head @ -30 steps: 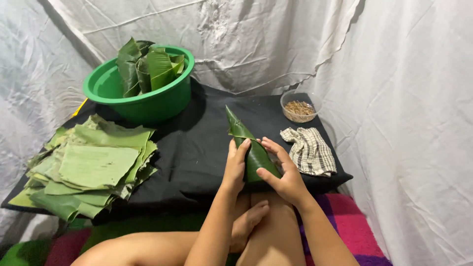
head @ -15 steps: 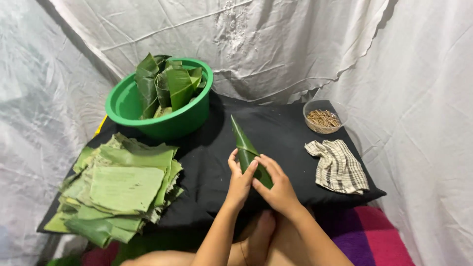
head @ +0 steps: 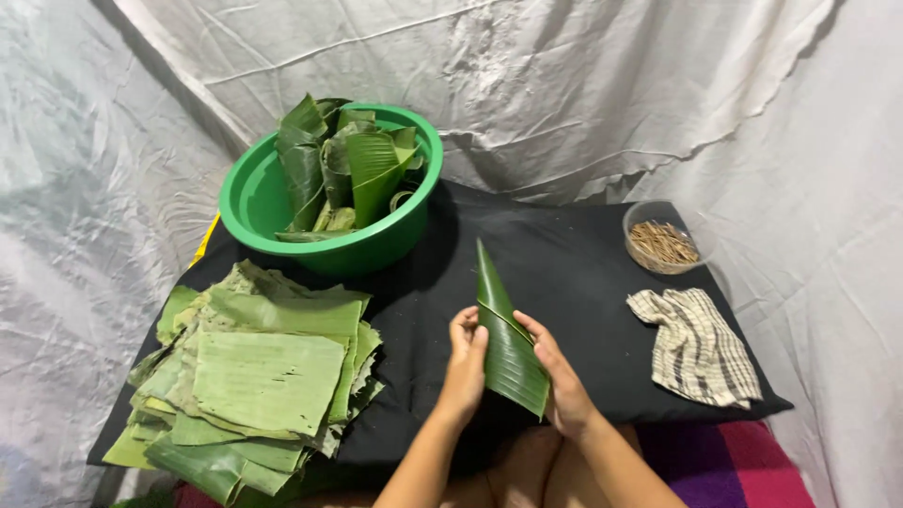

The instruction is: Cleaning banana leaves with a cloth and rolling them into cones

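Left hand (head: 466,367) and right hand (head: 562,376): each grip clamped on leaf cone (head: 506,343), one per side, over near edge of black cloth (head: 564,273). Cone: glossy dark green banana leaf, rolled tight, ribbed lengthwise, overlapping fold edge across middle, sharp tip pointing away, wide end toward wrists. Left: stack of flat leaf pieces (head: 254,376), paler green. Right: checked rag (head: 696,348), crumpled. Farther: clear bowl of thin brown sticks (head: 663,240); green basin (head: 329,193) with rolled leaves.

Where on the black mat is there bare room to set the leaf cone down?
Bare black mat lies between the green basin, the clear bowl of sticks and the checked cloth. The left side is crowded: the leaf stack fills it.
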